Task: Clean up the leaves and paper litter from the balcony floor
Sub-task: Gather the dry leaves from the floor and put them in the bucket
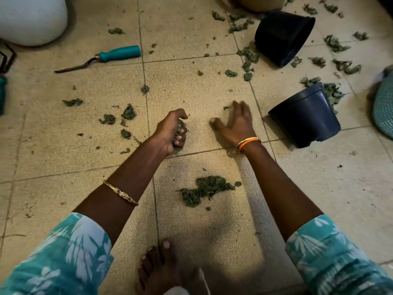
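On the beige tiled balcony floor (212, 220), dried green leaf scraps lie scattered. Two dark blue plastic pots lie tipped over at right, the farther pot (282, 37) and the nearer pot (306, 122). Near the person's bare foot lies a gathered leaf pile (204, 190). A teal-handled garden trowel (100, 58) lies far left. The left hand (172, 133) clutches a fistful of leaves; the right hand (236, 122) presses spread fingers flat on the tile.
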Demonstrator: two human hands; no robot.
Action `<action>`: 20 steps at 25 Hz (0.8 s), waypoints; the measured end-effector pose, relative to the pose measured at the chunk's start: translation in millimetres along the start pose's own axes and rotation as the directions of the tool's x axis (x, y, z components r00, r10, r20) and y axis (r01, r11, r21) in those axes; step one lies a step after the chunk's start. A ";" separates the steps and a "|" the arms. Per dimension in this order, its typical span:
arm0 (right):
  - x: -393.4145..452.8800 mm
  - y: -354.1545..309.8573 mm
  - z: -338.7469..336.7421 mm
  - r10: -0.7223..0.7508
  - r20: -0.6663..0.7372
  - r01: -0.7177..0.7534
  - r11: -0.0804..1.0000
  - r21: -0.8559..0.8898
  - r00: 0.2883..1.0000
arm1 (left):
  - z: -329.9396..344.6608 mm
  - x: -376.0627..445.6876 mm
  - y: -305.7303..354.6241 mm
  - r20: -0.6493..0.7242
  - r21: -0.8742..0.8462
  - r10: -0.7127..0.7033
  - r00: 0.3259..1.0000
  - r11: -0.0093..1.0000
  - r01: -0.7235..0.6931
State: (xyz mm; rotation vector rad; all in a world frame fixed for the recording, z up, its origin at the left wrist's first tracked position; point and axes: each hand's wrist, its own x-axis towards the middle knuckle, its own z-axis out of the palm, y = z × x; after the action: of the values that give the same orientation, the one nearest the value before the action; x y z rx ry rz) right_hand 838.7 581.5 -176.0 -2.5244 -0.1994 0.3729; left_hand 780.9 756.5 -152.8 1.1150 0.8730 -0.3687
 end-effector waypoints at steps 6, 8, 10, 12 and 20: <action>-4.9 2.8 24.7 -0.392 -0.035 0.384 0.914 -0.129 0.919 | 2.0 -4.1 -3.2 -0.107 -0.017 0.062 0.992 0.998 -0.064; -12.4 6.4 28.1 -0.466 -0.127 0.439 0.877 -0.194 0.876 | 0.9 -6.9 -4.5 -0.087 -0.074 0.019 0.996 0.997 -0.026; -10.1 4.4 26.0 -0.468 -0.147 0.436 0.877 -0.202 0.872 | -0.6 -7.6 -5.6 -0.032 -0.100 -0.037 0.999 0.994 0.034; -7.7 -1.7 16.2 -0.292 -0.165 0.290 0.956 -0.033 0.942 | -0.3 -7.6 -7.7 0.004 -0.081 -0.065 0.998 0.995 0.065; -65.6 -51.9 1.2 0.033 -0.217 0.076 0.875 0.477 0.976 | 27.0 -18.7 -25.1 0.225 0.143 -0.084 0.971 0.988 0.053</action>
State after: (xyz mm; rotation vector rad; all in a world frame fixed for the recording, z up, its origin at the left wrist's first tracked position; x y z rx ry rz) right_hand 772.9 610.3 -133.2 -2.0412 -0.0383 0.1095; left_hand 764.1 718.8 -149.7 1.1427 0.6896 -0.6106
